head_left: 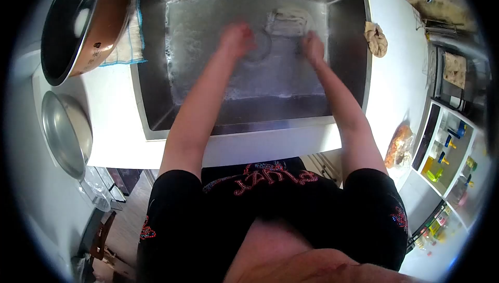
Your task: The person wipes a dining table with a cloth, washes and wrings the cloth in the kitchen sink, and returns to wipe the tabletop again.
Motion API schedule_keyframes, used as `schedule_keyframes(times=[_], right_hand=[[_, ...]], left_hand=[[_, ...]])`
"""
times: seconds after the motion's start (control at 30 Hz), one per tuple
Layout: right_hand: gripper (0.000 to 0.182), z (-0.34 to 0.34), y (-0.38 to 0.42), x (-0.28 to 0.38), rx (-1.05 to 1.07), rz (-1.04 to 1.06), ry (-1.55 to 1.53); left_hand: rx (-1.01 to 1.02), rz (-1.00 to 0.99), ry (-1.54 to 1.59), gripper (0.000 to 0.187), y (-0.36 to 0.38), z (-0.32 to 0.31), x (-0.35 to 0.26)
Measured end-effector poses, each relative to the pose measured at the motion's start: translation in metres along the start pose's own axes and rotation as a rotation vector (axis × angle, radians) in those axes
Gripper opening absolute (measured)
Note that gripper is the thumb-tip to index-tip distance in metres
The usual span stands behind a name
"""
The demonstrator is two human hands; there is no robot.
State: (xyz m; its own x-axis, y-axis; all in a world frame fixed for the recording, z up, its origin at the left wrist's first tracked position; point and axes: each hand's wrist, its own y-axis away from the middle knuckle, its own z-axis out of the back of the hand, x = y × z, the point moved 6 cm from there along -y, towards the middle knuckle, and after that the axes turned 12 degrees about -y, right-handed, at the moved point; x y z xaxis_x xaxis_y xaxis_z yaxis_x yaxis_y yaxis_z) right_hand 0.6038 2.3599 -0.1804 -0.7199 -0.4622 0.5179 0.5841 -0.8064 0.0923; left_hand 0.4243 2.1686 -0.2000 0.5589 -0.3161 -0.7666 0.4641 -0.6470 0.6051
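A wide metal sink (345, 75) holds cloudy, sudsy water. My left hand (239, 40) is over the middle of the water, blurred by motion, its fingers smeared. Close to the right side of the sink, my right hand (313, 48) is at the lower right edge of a pale, wet folded cloth (290, 22); its fingers are too blurred to show whether they grip it. Between the hands, a faint round outline shows in the water, too unclear to name.
A large copper-coloured pot (106, 28) stands on a blue-edged cloth (136, 33) at the left. Below it is a metal bowl (78, 127). A crumpled brown cloth (376, 40) lies right of the sink, with a plastic bag (399, 147) farther down and a bottle rack beyond.
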Motion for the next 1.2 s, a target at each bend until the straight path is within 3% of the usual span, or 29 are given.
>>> schedule_keyframes(times=[0.1,0.13,0.23,0.27,0.33,0.43,0.5,0.6,0.7,0.8,0.83,0.9,0.93,1.07,1.13,1.2], right_hand=[[0.035,-0.003,0.031,0.013,0.383,0.192,0.107],[0.032,0.011,0.014,0.001,0.505,0.063,0.12],[0.031,0.053,-0.005,0.018,0.176,-0.053,0.075],[0.026,0.045,0.008,0.042,0.257,0.051,0.084],[0.016,0.048,0.057,0.113,0.419,0.562,-0.04],[0.009,0.072,0.103,0.16,0.587,0.675,-0.094],[0.011,0.082,0.121,0.172,0.66,0.802,-0.05],[0.016,0.096,0.123,0.183,0.803,0.777,-0.106],[0.017,0.114,0.078,0.182,0.877,0.219,-0.225],[0.023,0.071,0.016,0.115,0.72,0.042,-0.851],[0.025,0.051,0.02,0.099,0.693,-0.147,-1.155],[0.03,0.004,0.036,0.09,0.594,-0.56,-1.746],[0.037,0.014,0.042,0.11,0.524,-0.491,-1.693],[0.029,0.025,0.039,0.141,0.724,-0.279,-1.926],[0.024,0.052,0.025,0.167,0.814,-0.036,-1.806],[0.02,0.066,0.017,0.183,0.67,-0.104,-1.568]], left_hand=[[0.192,0.061,0.045,0.037,0.046,-0.028,-0.012],[0.262,0.135,0.114,0.038,0.059,-0.042,-0.018],[0.481,0.28,0.149,0.044,0.061,-0.075,0.004],[0.428,0.395,0.241,0.042,0.061,-0.084,0.011],[0.308,0.632,0.415,0.038,0.064,-0.097,0.025],[0.475,0.35,0.866,0.036,0.043,-0.104,0.035],[0.36,0.384,0.787,0.034,0.035,-0.099,0.051],[0.333,0.361,0.651,0.033,0.041,-0.096,0.049],[0.316,0.302,0.424,0.034,0.074,-0.09,0.003],[0.435,0.111,0.339,0.038,0.092,-0.102,-0.035],[0.498,0.022,0.341,0.04,0.096,-0.106,-0.045],[0.499,0.119,0.483,0.039,0.109,-0.108,-0.058],[0.498,0.171,0.552,0.039,0.116,-0.108,-0.062],[0.65,0.201,0.78,0.037,0.134,-0.112,-0.075],[0.647,0.173,0.79,0.033,0.134,-0.117,-0.077],[0.677,0.122,0.681,0.027,0.129,-0.12,-0.075]])
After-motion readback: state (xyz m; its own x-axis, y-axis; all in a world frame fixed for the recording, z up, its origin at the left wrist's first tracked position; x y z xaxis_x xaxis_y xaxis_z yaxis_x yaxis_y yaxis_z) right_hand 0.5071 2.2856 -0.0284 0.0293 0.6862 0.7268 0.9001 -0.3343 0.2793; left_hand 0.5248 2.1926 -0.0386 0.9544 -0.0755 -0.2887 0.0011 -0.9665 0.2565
